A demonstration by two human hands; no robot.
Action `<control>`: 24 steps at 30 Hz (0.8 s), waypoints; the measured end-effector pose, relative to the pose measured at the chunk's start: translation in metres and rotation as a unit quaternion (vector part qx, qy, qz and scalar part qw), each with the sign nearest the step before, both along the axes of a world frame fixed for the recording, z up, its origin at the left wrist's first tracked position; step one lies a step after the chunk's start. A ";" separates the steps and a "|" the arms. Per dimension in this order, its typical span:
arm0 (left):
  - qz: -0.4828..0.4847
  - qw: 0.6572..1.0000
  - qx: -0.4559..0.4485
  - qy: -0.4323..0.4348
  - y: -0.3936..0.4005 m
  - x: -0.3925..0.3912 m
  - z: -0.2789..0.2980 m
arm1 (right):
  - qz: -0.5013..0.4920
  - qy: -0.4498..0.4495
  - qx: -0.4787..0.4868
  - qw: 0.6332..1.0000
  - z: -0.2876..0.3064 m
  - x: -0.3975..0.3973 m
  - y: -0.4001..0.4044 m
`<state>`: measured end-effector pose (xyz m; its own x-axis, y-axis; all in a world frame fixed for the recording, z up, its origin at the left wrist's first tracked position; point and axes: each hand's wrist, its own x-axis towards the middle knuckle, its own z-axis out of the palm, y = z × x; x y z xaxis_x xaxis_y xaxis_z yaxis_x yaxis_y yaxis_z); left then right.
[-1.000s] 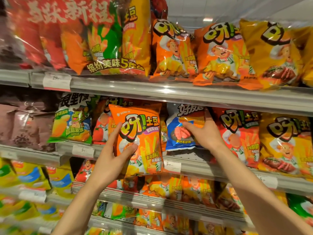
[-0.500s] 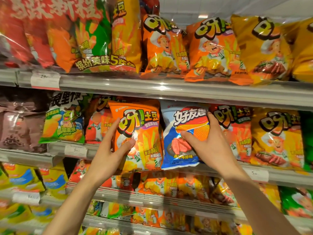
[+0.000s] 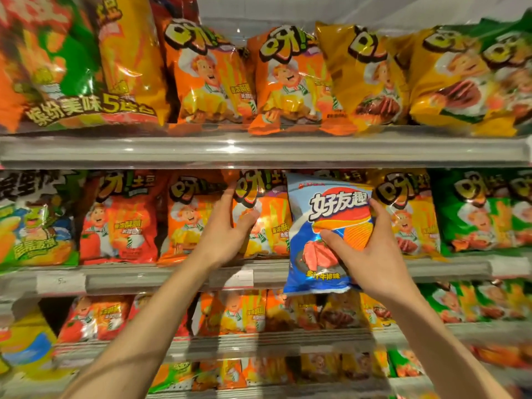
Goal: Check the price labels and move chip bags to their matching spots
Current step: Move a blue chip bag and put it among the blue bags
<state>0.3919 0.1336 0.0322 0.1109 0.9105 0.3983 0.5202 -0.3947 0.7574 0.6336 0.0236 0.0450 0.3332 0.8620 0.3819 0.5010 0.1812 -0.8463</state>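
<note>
My right hand (image 3: 371,249) grips a blue chip bag (image 3: 325,214) with a red-and-orange logo, held upright in front of the middle shelf's front rail (image 3: 172,276), its lower edge hanging below the rail. My left hand (image 3: 227,228) holds the side of an orange chip bag (image 3: 267,223) that stands on the middle shelf among other orange bags, thumb on its front, fingers behind its left edge. A white price label (image 3: 239,279) sits on the rail below this bag, its print too blurred to read. Another label (image 3: 60,282) is further left.
The top shelf (image 3: 259,151) carries large orange, yellow and green bags. On the middle shelf stand red bags (image 3: 121,223) to the left, yellow (image 3: 406,214) and green bags (image 3: 483,211) to the right. Lower shelves hold more small bags. The shelves are tightly packed.
My right hand has pulled the blue bag out of the row toward me and slightly lower. My left hand has set the orange bag back into the row. The camera view has shifted right.
</note>
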 end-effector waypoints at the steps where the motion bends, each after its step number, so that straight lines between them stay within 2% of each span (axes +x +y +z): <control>1: 0.012 0.999 0.010 0.051 0.001 0.006 -0.001 | 0.000 0.002 -0.001 1.000 -0.001 0.001 0.000; 3: 0.045 0.988 0.029 0.147 0.003 0.013 -0.002 | -0.004 -0.003 -0.005 1.000 -0.002 0.003 0.000; 6: 0.083 0.980 0.041 0.174 0.004 0.010 0.000 | -0.003 -0.003 -0.023 1.000 -0.005 0.008 0.001; 10: 0.115 0.979 0.095 0.137 -0.010 0.003 -0.011 | -0.010 0.001 -0.044 0.999 -0.006 0.011 -0.003; 15: 0.098 0.980 0.165 0.051 -0.034 0.001 -0.023 | -0.008 0.014 -0.036 0.999 -0.008 0.007 -0.006; 17: 0.042 0.992 0.113 -0.037 -0.052 0.005 -0.020 | 0.004 0.030 -0.034 0.999 -0.011 0.003 -0.006; 19: -0.052 0.992 -0.003 -0.117 -0.071 0.009 -0.015 | 0.032 0.050 -0.044 0.997 -0.012 -0.005 -0.007; 22: -0.130 0.972 -0.097 -0.170 -0.087 0.009 -0.019 | 0.072 0.053 -0.054 0.995 -0.020 -0.020 -0.007; 24: -0.144 0.965 -0.130 -0.176 -0.094 0.008 -0.023 | 0.096 0.047 -0.058 0.993 -0.029 -0.030 -0.005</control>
<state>0.3999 0.0399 0.0094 0.2736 0.9365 0.2194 0.1093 -0.2569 0.9602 0.6033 0.0184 0.0160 0.1881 0.9493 0.2520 0.3853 0.1646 -0.9080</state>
